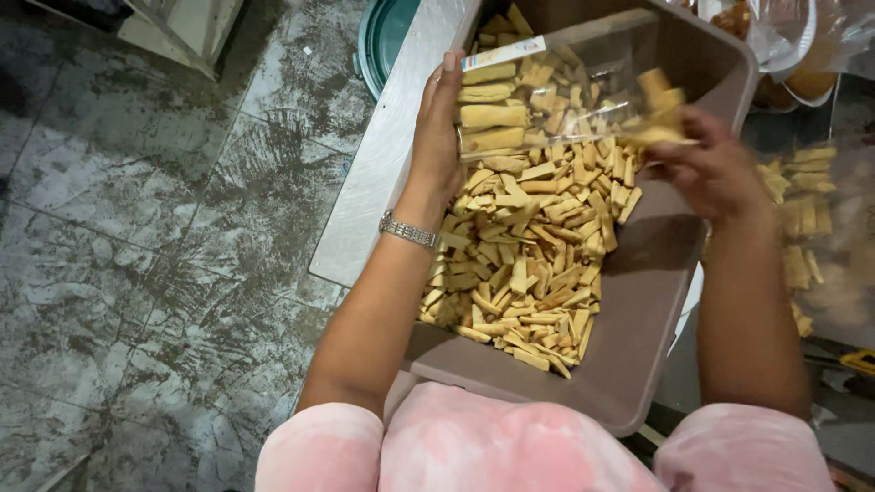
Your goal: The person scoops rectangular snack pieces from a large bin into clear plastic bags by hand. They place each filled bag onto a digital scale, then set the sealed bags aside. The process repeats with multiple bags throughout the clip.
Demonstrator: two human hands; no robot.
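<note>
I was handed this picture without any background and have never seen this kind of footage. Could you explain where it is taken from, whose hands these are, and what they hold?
There is no machine here: one camera sits on a person's head and looks down, so you see their own two arms and pink-clad lap. On the lap rests a big brown plastic tub partly filled with pale golden snack sticks. The left hand, with a metal bracelet on its wrist, holds a clear plastic bag that already has sticks inside. The right hand, blurred by movement, grips a few sticks at the bag's open end. Past the tub are a metal table edge, a teal round lid and a stained tile floor. On the right lie more bagged sticks.
</note>
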